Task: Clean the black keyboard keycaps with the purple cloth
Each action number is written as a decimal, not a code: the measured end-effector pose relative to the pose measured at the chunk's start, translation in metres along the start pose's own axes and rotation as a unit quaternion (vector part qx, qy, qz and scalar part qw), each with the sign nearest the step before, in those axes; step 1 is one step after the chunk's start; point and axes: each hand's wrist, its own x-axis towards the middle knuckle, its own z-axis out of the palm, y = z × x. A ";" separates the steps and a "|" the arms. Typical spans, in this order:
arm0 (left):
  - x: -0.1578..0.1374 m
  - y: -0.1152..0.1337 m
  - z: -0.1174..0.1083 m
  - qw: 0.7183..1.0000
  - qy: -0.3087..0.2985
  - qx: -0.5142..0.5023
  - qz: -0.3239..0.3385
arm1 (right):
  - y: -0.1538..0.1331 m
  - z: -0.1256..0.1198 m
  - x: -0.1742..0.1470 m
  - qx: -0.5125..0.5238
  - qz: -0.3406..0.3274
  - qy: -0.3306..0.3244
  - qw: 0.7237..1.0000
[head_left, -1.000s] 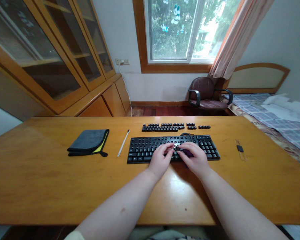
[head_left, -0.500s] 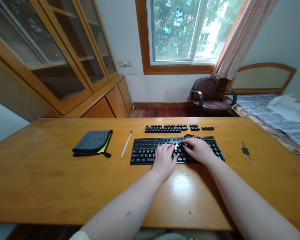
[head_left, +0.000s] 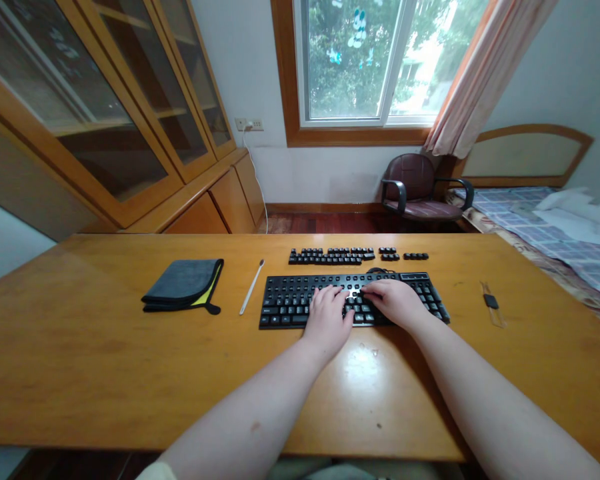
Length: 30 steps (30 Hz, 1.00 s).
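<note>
A black keyboard (head_left: 285, 303) lies in the middle of the wooden desk, its cable bunched behind it. In its upper rows small key stems stand bare, while the lower rows carry keycaps. My left hand (head_left: 329, 313) rests on the keyboard's middle, fingers spread and palm down. Just right of it, my right hand (head_left: 394, 301) bends over the keyboard with thumb and fingers pinched together near the upper rows. Whatever is between those fingertips is too small to make out. Behind the keyboard, loose black keycaps (head_left: 331, 257) stand in neat rows.
Left of the keyboard are a white toothbrush-like brush (head_left: 251, 288) and a folded grey cloth (head_left: 183, 285) with yellow lining. A wire keycap puller (head_left: 491, 301) with a black grip lies at the right. Beyond the desk (head_left: 130, 380) stand an armchair (head_left: 415, 187) and a bed (head_left: 530, 220).
My right hand's fingers have drawn closer together and curled lower over the keys. My left hand stays in place on the keyboard.
</note>
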 end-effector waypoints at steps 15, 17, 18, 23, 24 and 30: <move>0.000 0.001 0.000 1.000 -0.007 0.010 -0.004 | -0.027 -0.019 -0.006 -0.082 0.003 -0.042 0.996; -0.001 0.001 0.000 1.000 -0.006 0.011 -0.001 | -0.027 -0.018 -0.006 -0.074 0.006 -0.044 0.996; -0.001 0.001 0.000 1.000 -0.007 0.011 0.000 | -0.027 -0.017 -0.005 -0.071 0.008 -0.044 0.996; 0.000 0.001 0.001 1.000 -0.009 0.009 0.002 | -0.027 -0.014 -0.003 -0.069 0.021 -0.051 0.996; 0.000 0.001 0.001 1.000 -0.009 0.009 0.002 | -0.028 -0.013 -0.003 -0.069 0.022 -0.052 0.996; 0.000 0.001 0.001 1.000 -0.005 0.002 0.003 | -0.028 -0.014 -0.001 -0.053 0.039 -0.006 0.998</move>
